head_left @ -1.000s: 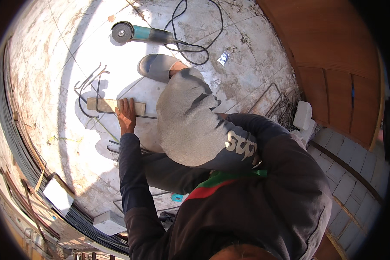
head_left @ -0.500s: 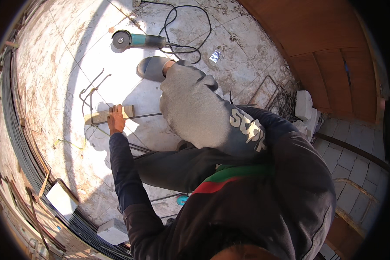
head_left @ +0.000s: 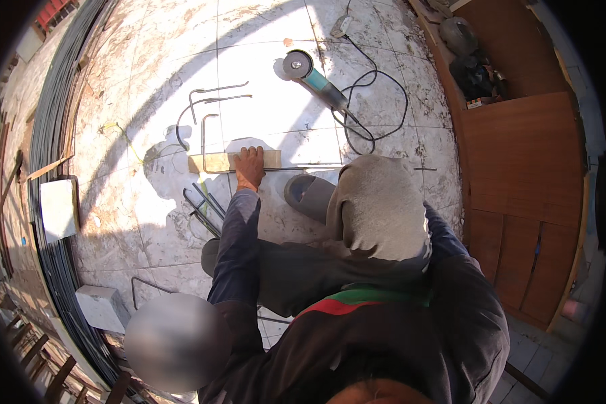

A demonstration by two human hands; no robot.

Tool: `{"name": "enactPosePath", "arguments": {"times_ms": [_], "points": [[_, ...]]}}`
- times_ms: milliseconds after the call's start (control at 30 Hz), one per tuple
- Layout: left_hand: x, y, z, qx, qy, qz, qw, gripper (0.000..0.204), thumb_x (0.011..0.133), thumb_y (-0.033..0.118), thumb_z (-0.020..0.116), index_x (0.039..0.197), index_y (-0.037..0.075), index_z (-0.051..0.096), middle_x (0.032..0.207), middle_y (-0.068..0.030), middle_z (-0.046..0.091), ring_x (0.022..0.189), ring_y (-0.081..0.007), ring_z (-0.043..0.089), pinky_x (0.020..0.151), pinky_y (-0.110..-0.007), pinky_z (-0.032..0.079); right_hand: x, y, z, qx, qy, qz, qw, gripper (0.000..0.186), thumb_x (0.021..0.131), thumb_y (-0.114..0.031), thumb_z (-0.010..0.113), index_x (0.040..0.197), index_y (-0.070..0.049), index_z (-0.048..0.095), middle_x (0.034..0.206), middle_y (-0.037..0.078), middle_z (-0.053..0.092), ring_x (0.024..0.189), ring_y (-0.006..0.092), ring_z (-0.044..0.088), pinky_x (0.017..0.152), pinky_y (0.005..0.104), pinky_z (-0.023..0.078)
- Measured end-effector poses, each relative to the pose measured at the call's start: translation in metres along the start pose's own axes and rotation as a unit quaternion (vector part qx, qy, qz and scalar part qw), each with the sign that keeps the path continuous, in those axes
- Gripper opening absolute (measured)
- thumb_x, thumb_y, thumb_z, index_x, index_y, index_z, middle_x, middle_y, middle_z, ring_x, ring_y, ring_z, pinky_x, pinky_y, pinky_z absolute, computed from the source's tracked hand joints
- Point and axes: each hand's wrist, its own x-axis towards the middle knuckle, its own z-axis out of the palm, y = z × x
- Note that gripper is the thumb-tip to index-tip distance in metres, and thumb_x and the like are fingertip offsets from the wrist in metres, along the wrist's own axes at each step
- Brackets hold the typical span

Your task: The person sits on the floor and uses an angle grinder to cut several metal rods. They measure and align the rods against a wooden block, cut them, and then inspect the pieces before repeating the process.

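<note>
My left hand (head_left: 250, 167) is closed over a short wooden block (head_left: 215, 163) on the floor, its fingers bent over the far edge. A bent steel rod (head_left: 204, 138) stands up across the block's left part. From the block a thin straight rod (head_left: 310, 167) runs right, past my grey shoe (head_left: 311, 196), and shows again beyond my knee. My right arm (head_left: 444, 232) reaches down behind the grey-clad raised knee (head_left: 384, 205), which hides the right hand. Two bent rods (head_left: 215, 99) lie farther off, and several more rods (head_left: 205, 209) lie beside my left forearm.
A teal angle grinder (head_left: 316, 79) lies beyond the block, its black cord (head_left: 405, 101) looped to the right. Long dark bars (head_left: 50, 135) line the left side, with white blocks (head_left: 59, 209) by them. Brown wooden panels (head_left: 518, 161) stand at right. A blurred round patch (head_left: 178, 342) covers the lower left.
The view has turned and shifted, so grinder and block appear farther right. My shoe has drawn back to the near side of the straight rod. My left hand stays on the block.
</note>
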Motion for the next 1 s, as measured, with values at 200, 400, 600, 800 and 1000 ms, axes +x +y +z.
{"name": "enactPosePath", "arguments": {"times_ms": [200, 400, 600, 800, 1000], "points": [[0.013, -0.011, 0.009, -0.003, 0.013, 0.019, 1.0, 0.064, 0.058, 0.031, 0.088, 0.112, 0.011, 0.06, 0.107, -0.0027, 0.064, 0.109, -0.0242, 0.055, 0.087, -0.046, 0.044, 0.038, -0.038, -0.009, 0.145, -0.006, -0.035, 0.989, 0.02, 0.087, -0.017, 0.056, 0.101, -0.003, 0.057, 0.09, 0.02, 0.063, 0.091, 0.0398, 0.063, 0.074, 0.0493, 0.05], [0.028, 0.027, 0.026, -0.022, 0.044, -0.028, 0.998, 0.063, 0.06, 0.029, 0.086, 0.114, 0.01, 0.06, 0.108, -0.0016, 0.063, 0.111, -0.0232, 0.054, 0.089, -0.045, 0.042, 0.08, 0.005, -0.033, 0.127, 0.045, -0.128, 0.982, 0.024, 0.087, -0.024, 0.062, 0.101, -0.004, 0.062, 0.092, 0.019, 0.064, 0.088, 0.0382, 0.062, 0.075, 0.0474, 0.048], [-0.01, 0.041, 0.02, -0.089, 0.123, -0.085, 0.985, 0.091, 0.067, 0.039, 0.081, 0.143, 0.009, 0.04, 0.139, -0.0096, 0.048, 0.133, -0.0284, 0.04, 0.106, -0.05, 0.034, 0.244, -0.066, -0.083, 0.162, 0.217, -0.212, 0.939, 0.052, 0.09, -0.04, 0.064, 0.118, 0.003, 0.056, 0.109, 0.024, 0.059, 0.1, 0.0371, 0.06, 0.087, 0.0438, 0.047], [-0.061, 0.067, 0.022, -0.166, 0.245, -0.252, 0.921, 0.066, 0.082, 0.031, 0.072, 0.137, 0.008, 0.046, 0.138, -0.0159, 0.047, 0.134, -0.029, 0.039, 0.11, -0.048, 0.033, 0.371, -0.143, -0.108, 0.391, -0.061, -0.228, 0.889, 0.053, 0.082, -0.036, 0.075, 0.114, 0.003, 0.06, 0.101, 0.011, 0.066, 0.093, 0.0224, 0.062, 0.084, 0.0353, 0.047], [-0.039, 0.092, -0.006, -0.306, 0.278, -0.262, 0.872, 0.026, 0.088, 0.028, 0.063, 0.095, 0.003, 0.066, 0.086, -0.013, 0.067, 0.087, -0.0311, 0.065, 0.072, -0.044, 0.051, 0.366, -0.171, -0.136, 0.501, -0.247, -0.062, 0.827, 0.052, 0.071, -0.021, 0.078, 0.113, 0.003, 0.06, 0.1, 0.01, 0.063, 0.087, 0.0227, 0.062, 0.075, 0.038, 0.052]]}}
